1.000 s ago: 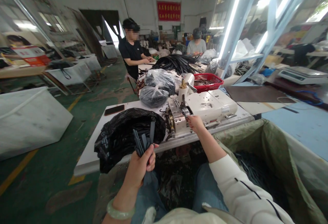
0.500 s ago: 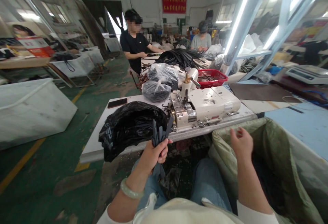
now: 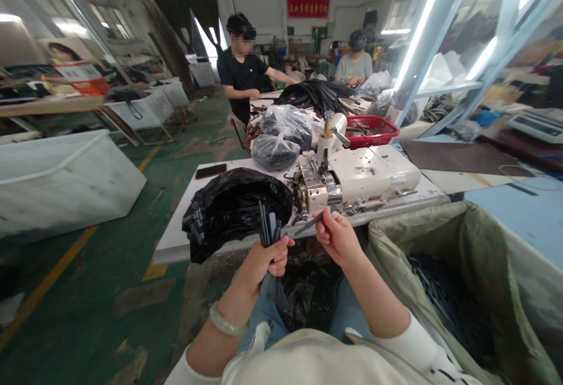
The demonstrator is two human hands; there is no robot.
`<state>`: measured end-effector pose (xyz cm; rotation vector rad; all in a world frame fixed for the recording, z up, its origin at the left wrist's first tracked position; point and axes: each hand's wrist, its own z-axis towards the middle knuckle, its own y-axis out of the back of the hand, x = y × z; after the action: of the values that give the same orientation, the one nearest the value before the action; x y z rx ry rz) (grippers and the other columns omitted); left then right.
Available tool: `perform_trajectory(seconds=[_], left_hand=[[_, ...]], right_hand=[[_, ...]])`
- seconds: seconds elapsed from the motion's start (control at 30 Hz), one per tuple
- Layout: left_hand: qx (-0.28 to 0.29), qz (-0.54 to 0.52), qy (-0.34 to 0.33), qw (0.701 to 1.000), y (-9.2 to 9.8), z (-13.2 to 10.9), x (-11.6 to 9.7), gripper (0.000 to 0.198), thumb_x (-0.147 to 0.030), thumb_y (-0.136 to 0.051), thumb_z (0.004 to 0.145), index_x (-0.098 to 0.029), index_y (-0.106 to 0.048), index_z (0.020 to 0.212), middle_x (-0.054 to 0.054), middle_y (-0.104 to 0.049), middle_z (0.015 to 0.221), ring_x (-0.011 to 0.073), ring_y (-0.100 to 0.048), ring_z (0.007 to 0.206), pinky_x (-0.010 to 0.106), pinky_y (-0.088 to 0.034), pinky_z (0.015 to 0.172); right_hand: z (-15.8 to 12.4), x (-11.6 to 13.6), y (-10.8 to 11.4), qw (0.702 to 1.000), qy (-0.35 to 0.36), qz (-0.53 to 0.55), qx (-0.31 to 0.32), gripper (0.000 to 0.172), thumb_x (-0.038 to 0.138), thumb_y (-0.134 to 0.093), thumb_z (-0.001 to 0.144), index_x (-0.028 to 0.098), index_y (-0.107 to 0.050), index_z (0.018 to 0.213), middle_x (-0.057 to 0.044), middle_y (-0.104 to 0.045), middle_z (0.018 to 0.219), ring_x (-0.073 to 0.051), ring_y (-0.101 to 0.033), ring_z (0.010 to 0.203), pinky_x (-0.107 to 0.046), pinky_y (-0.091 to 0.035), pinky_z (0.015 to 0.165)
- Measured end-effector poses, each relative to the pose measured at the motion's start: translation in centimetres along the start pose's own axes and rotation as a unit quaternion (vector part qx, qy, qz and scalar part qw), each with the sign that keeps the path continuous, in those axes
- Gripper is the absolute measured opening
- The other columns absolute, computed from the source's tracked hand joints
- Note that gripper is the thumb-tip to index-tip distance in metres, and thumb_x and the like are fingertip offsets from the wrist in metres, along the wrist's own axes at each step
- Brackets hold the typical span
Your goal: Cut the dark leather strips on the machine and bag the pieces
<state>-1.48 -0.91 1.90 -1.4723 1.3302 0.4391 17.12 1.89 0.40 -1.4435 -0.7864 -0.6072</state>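
My left hand (image 3: pixel 268 260) is closed around a bunch of dark grey strips (image 3: pixel 270 229), whose ends stick out above and below the fist. Between thumb and fingers of my right hand (image 3: pixel 338 235) a single dark grey strip (image 3: pixel 310 223) is pinched, slanting down toward the left hand. Both hands are held in front of the table's near edge. Behind the left hand an open black plastic bag (image 3: pixel 211 209) lies on the white table (image 3: pixel 169 241). A cream machine with metal parts (image 3: pixel 369 176) stands just beyond the right hand.
To my right, a green fabric-lined bin (image 3: pixel 387 232) holds many dark strips (image 3: pixel 448 297). A phone (image 3: pixel 211 171), clear bags of dark pieces (image 3: pixel 277 150) and a red basket (image 3: pixel 372 131) lie farther back. A person in black (image 3: pixel 241 74) works across the table.
My right hand has moved left from above the green bin to beside the left hand, and now pinches one strip. The left hand still grips the bunch. The view has shifted slightly.
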Motion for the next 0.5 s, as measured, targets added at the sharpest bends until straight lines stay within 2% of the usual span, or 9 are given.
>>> perform_trajectory(seconds=[0.1,0.2,0.27,0.33,0.43,0.5], left_hand=[[-0.008,-0.003,0.009,1.0,0.1,0.5,0.0,0.044,-0.05,-0.079,0.063,-0.012,-0.061,0.076,-0.011,-0.034,0.046,0.0,-0.024,0.035,0.015,-0.019,0.036],[-0.045,-0.001,-0.016,0.999,0.0,0.7,0.2,0.037,-0.043,-0.078,0.063,-0.012,-0.059,0.07,-0.011,-0.035,0.045,0.0001,-0.026,0.034,0.015,-0.019,0.036],[-0.066,0.008,-0.052,0.996,0.0,0.6,0.2,0.033,-0.039,-0.077,0.065,-0.012,-0.057,0.066,-0.01,-0.036,0.045,0.0005,-0.028,0.034,0.016,-0.019,0.037],[-0.074,0.028,-0.087,0.993,-0.1,0.5,0.2,0.033,-0.037,-0.077,0.066,-0.014,-0.053,0.063,-0.009,-0.037,0.044,0.0013,-0.03,0.034,0.017,-0.019,0.037],[-0.071,0.072,-0.117,0.988,-0.1,0.6,0.1,0.036,-0.035,-0.077,0.067,-0.017,-0.047,0.062,-0.009,-0.038,0.042,0.0027,-0.031,0.034,0.018,-0.02,0.037],[-0.079,0.09,-0.12,0.986,-0.2,0.8,0.1,0.037,-0.036,-0.078,0.066,-0.017,-0.047,0.062,-0.009,-0.038,0.041,0.0032,-0.032,0.033,0.018,-0.021,0.037]], right_hand=[[-1.0,-1.0,0.3,0.997,0.031,-0.06,0.042,0.031,0.046,-0.068,0.08,0.016,-0.07,0.081,0.001,-0.058,0.058,-0.006,-0.045,0.045,-0.019,-0.037,0.043],[-2.1,-1.4,0.9,0.984,0.034,-0.138,0.108,0.024,0.04,-0.071,0.079,0.017,-0.071,0.087,-0.002,-0.065,0.068,-0.01,-0.055,0.053,-0.023,-0.047,0.052],[-2.8,-1.2,1.4,0.976,0.002,-0.158,0.151,0.027,0.04,-0.071,0.079,0.015,-0.07,0.091,-0.005,-0.069,0.077,-0.013,-0.062,0.062,-0.026,-0.052,0.059],[-3.3,-1.0,1.6,0.975,-0.049,-0.149,0.159,0.031,0.043,-0.068,0.081,0.014,-0.067,0.09,-0.008,-0.071,0.084,-0.015,-0.066,0.068,-0.028,-0.055,0.063],[-3.0,-1.3,1.7,0.966,-0.111,-0.181,0.146,0.033,0.044,-0.068,0.079,0.015,-0.061,0.093,-0.003,-0.069,0.072,-0.012,-0.063,0.054,-0.022,-0.05,0.05],[-1.9,-1.5,1.9,0.944,-0.136,-0.24,0.18,0.034,0.044,-0.069,0.079,0.014,-0.062,0.093,0.003,-0.061,0.057,-0.007,-0.05,0.04,-0.016,-0.038,0.039]])
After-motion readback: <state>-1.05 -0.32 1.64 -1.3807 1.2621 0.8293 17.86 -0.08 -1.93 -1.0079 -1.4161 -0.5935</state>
